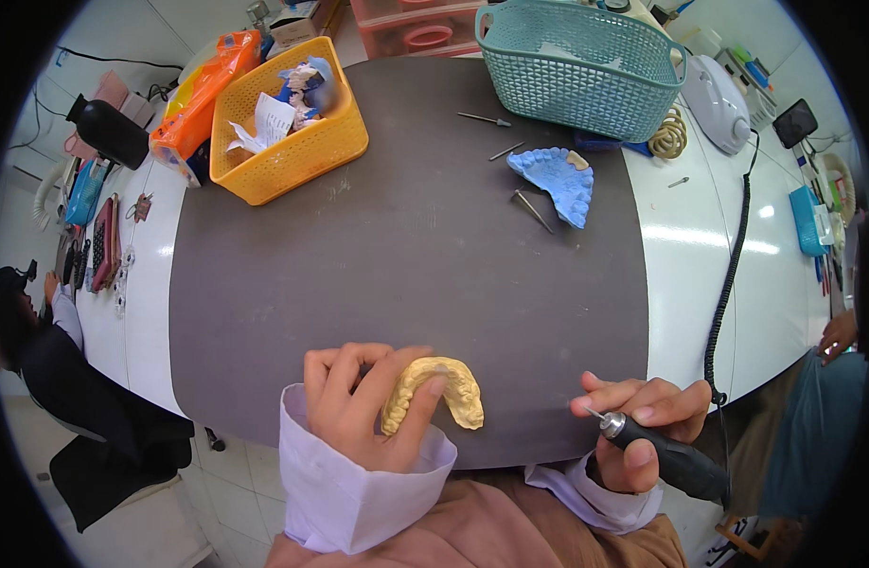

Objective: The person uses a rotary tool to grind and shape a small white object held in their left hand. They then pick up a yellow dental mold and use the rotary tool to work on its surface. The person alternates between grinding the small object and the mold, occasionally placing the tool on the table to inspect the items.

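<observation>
Near the table's front edge, my left hand [363, 402] grips a yellow plaster dental cast [465, 398], a horseshoe-shaped arch with teeth along it. The thumb presses on the inside of the arch and the fingers lie behind it. Off to the right, my right hand [657, 417] is closed round a black dental handpiece [666, 459]. Its silver collar and thin bur point up and left, apart from the cast. A coiled black cord [728, 284] runs from the handpiece side up to a white control unit [718, 104].
A blue dental cast [558, 180] with one cream tooth lies on the grey mat [397, 256] among several loose burs [532, 210]. Behind stand a yellow basket [292, 161] holding paper and scraps, and a teal basket [576, 76]. People sit at far left [75, 379] and far right [804, 426].
</observation>
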### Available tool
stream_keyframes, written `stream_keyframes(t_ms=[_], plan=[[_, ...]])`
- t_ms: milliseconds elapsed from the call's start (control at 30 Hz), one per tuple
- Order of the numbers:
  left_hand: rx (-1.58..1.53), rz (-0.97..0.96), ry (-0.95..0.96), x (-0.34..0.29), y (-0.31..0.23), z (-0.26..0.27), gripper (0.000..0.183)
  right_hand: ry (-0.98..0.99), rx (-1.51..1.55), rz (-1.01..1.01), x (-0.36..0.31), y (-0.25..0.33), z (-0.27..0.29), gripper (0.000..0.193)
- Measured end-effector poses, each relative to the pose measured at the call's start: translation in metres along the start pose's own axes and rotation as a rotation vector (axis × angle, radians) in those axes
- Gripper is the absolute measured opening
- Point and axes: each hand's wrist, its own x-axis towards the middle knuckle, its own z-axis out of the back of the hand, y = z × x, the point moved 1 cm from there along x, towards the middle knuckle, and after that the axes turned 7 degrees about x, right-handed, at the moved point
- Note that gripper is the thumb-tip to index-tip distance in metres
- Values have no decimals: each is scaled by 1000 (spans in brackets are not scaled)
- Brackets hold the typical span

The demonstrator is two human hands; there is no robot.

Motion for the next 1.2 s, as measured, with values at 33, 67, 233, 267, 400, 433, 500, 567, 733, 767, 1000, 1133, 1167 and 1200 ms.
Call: stream_keyframes(t_ms=[33, 67, 233, 267, 400, 433, 500, 567, 733, 767, 1000, 1133, 1167, 1200], plan=[[17, 25, 4, -1, 0, 3, 21, 0, 3, 6, 0, -1, -1, 35], [33, 49, 8, -2, 0, 6, 21, -2, 5, 11, -1, -1, -2, 35], [-96, -26, -97, 3, 8, 0, 21, -12, -15, 29, 0, -2, -2, 35], [-109, -53, -82, 4, 10, 0, 21, -10, -20, 33, -1, -3, -2, 35], [-122, -83, -74, 8, 9, 3, 21, -8, -20, 17, -1, -2, -2, 34], [-138, -103, -76, 10, 10, 2, 21, -6, -16, 16, 0, -2, -2, 34], [-160, -130, -70, 11, 14, 1, 19, -3, -11, 16, -1, -1, -3, 34], [-169, -140, -50, 11, 17, 0, 18, 4, -27, 16, -1, -1, -3, 34], [-172, -109, 46, 16, 15, 2, 13, 8, -23, 9, 1, -1, -4, 33], [-176, -119, 53, 17, 16, 2, 12, 4, -15, 10, 1, -1, -4, 33], [-181, -129, 94, 20, 12, 3, 9, 61, -25, 35, 1, -2, -1, 34], [-211, -93, 95, 18, 12, 4, 11, 85, -34, -5, 1, 0, -2, 30], [-216, -90, 95, 17, 12, 4, 12, 70, -54, -29, 2, 1, -5, 30], [-220, -90, 90, 17, 12, 4, 14, 55, -75, -53, 2, 2, -6, 29]])
